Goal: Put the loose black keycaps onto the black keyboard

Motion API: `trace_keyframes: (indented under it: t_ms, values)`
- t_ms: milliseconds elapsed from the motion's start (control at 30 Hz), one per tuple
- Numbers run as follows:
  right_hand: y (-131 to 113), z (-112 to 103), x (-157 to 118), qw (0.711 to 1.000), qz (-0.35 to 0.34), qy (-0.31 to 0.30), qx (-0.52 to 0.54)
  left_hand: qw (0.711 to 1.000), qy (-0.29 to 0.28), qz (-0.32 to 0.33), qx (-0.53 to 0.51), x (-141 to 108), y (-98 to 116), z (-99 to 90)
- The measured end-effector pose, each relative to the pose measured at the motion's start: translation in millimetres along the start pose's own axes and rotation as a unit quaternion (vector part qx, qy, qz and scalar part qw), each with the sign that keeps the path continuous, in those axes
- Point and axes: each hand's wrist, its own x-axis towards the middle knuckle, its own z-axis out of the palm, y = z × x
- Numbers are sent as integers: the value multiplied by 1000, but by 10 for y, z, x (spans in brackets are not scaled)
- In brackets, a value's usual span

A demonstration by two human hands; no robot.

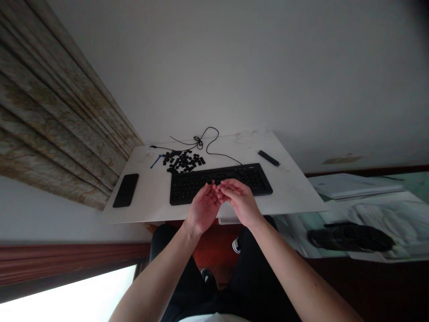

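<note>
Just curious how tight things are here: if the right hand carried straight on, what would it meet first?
Probably the left hand: the right hand points across at its fingertips, over the black keyboard. Depth is unclear, so they may already touch.

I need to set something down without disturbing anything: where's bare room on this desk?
The widest bare patch of the white desk lies right of the keyboard, below the dark stick. A narrower strip runs between the phone and keyboard. It's crowded behind the keyboard's left half, with loose keycaps, cable and a blue tool.
</note>
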Motion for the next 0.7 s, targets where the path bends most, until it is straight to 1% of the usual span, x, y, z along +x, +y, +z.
trace_keyframes:
  t_ms: [67, 133, 200, 233, 267, 300, 367, 433, 467, 533, 700]
  values:
    - [2, -3, 1, 1000, 1, -1, -4, 1000, 5, 1, 3, -7, -10, 14]
    - [8, -7, 3, 1000, 3, -2, -6, 999, 17, 30, 29, -14, -20, 25]
    - [15, -7, 1, 1000, 8, 0, -13, 990, 42, 98, 90, -27, -17, 28]
    - [17, -6, -2, 1000, 13, 0, -19, 978, 58, 143, 139, -36, -8, 25]
    - [20, -3, -5, 1000, 18, -1, -24, 959, 71, 190, 199, -47, 6, 18]
    - [23, 1, -9, 999, 22, -3, -27, 932, 78, 235, 264, -59, 24, 10]
    - [29, 9, -16, 999, 26, -6, -25, 867, 76, 310, 382, -83, 63, -10]
    - [37, 14, -21, 999, 25, -1, -20, 811, 65, 363, 455, -99, 88, -27]
    - [42, 14, -21, 1000, 23, 3, -18, 791, 61, 381, 476, -103, 92, -33]
    - [50, 6, -17, 1000, 20, 9, -14, 766, 59, 401, 499, -101, 85, -41]
    - [61, -36, -3, 999, 17, 17, -28, 732, 60, 412, 539, -71, 52, -63]
